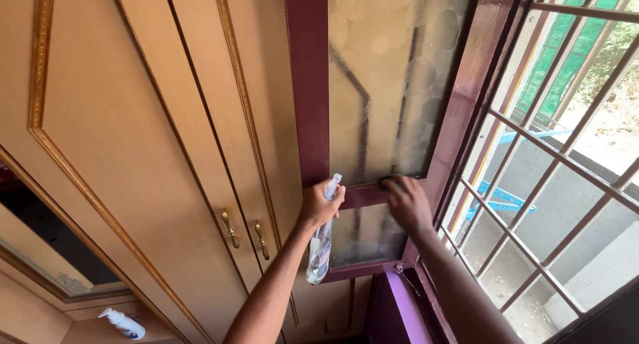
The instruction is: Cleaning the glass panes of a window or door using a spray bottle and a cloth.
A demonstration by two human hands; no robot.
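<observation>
1. Left hand point(321, 204) is closed round the neck of a clear spray bottle point(321, 244), which hangs nozzle-up against the maroon window frame point(310, 84).
2. Right hand point(408, 201) presses flat on a dark cloth point(391, 180) at the frosted glass pane point(383, 71).
3. Bottle looks light, stiff plastic, likely slippery when wet; the neck gives the surest hold.
4. Cloth mostly hidden under the fingers; the bottle's fill level is unclear.

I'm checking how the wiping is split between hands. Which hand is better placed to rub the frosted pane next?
Right, probably. The right hand already presses a dark cloth at the frosted pane's lower edge, while the left hand grips the spray bottle.
</observation>
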